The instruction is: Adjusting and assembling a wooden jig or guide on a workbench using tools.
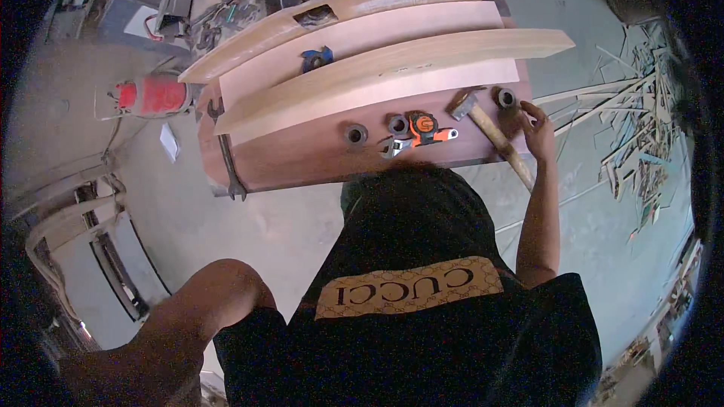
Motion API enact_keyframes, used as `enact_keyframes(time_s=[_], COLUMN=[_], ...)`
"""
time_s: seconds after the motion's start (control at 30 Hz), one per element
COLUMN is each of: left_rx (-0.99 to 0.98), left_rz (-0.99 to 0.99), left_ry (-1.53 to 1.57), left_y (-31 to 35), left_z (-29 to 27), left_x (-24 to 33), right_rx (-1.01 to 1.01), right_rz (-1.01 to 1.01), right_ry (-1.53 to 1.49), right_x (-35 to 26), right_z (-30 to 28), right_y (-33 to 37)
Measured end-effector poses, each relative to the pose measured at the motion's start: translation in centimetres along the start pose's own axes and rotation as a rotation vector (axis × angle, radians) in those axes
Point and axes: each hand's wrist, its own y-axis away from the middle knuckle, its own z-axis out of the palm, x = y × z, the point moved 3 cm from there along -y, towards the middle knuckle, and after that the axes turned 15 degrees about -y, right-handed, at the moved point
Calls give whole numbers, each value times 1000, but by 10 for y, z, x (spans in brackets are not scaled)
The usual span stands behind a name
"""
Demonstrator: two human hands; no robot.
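My right hand hovers at the right end of the reddish-brown tabletop, beside a dark metal ring. Its fingers are loosely bent and apart, with nothing visible between them. My left arm bends out of the picture at the lower left, so that hand is hidden. A wooden-handled hammer lies just left of my right hand, its handle reaching over the front edge. Further left are an orange and black tape measure, an adjustable wrench with an orange handle and two more dark rings.
A long open-end wrench lies at the table's left end. Curved wooden boards span the table, with a blue and dark part between them. A red cylinder stands left. Scrap wood strips litter the right floor.
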Motion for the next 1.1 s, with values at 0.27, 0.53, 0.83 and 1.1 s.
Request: enact_keyframes(time_s=[0.27,0.53,0.83,1.1], left_rx=[-173,-942,-1300,-1371], left_rz=[-410,-918,-741,-356], left_ry=[-486,-520,83,264], left_y=[77,222,316,326], left_z=[2,36,118,159], left_x=[-199,-438,-571,-580], right_rx=[136,228,206,213], right_rz=[-86,-110,54,133], right_ry=[108,347,342,337], right_x=[-1,-16,-17,-20], right_z=[37,61,69,65], right_y=[1,-7,-10,-9])
